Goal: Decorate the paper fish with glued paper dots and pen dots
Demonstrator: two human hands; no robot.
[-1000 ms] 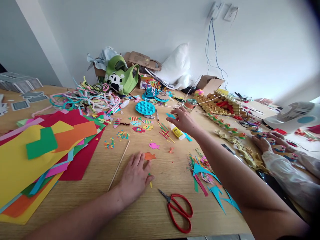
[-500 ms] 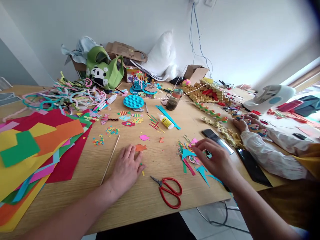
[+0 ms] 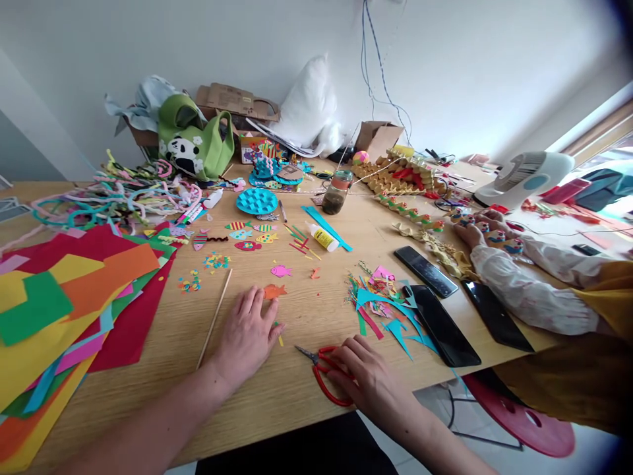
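The red-handled scissors [image 3: 316, 361] lie near the front edge of the table [image 3: 277, 402], the right hand [image 3: 370, 375] bending its fingers over the handles; whether they grip, I cannot tell. Leftward, the left hand [image 3: 250, 334] rests palm down, fingers close together, thumb apart, fingertips at an orange paper fish [image 3: 275, 291], between a wooden stick [image 3: 214, 318] and colourful paper scraps [image 3: 378, 300].

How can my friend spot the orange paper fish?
On the wooden table, find the camera wearer's left hand, palm down. The orange fish lies right at its far end. Its colour sets it apart: the fish just beyond is pink.
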